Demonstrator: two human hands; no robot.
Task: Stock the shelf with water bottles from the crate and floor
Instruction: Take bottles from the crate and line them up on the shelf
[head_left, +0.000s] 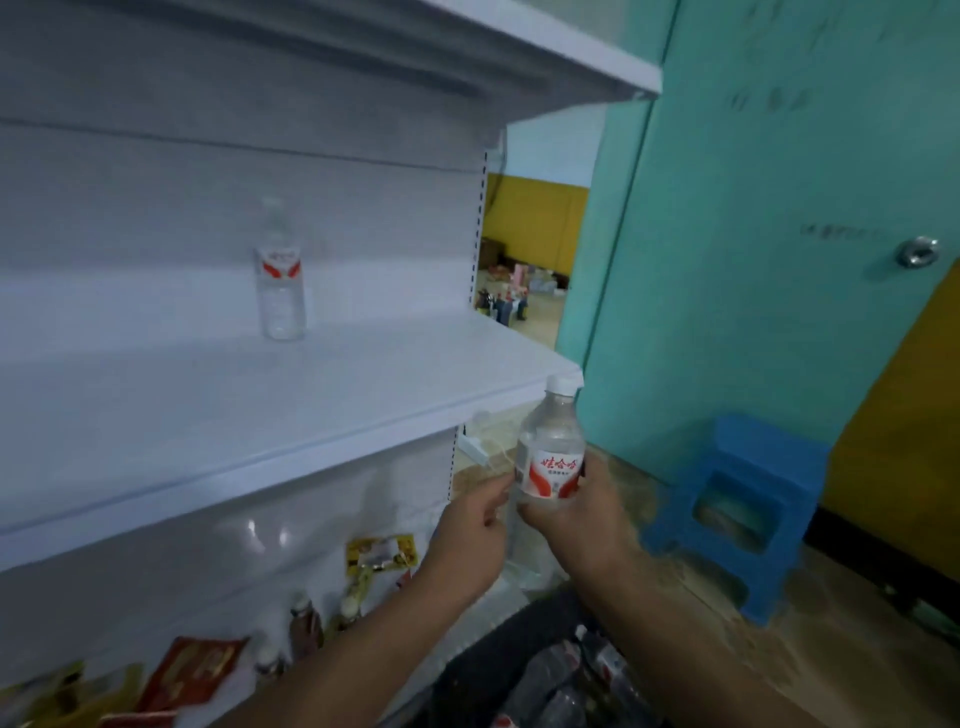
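— Below the shelf (291, 410) edge, our right hand (582, 525) grips a bottle (551, 457) upright; our left hand's (467, 535) fingers touch its side, grip unclear.

— Carrying step, we judge. Next, we lift it beside the standing bottle (280, 280).

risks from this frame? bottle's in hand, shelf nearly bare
1. The held bottle sits just below the shelf edge; raised straight up, its cap could hit the lip.
2. The left hand only touches it; the right hand grips low, so it may tip.
3. Reaching deep could topple the standing bottle.
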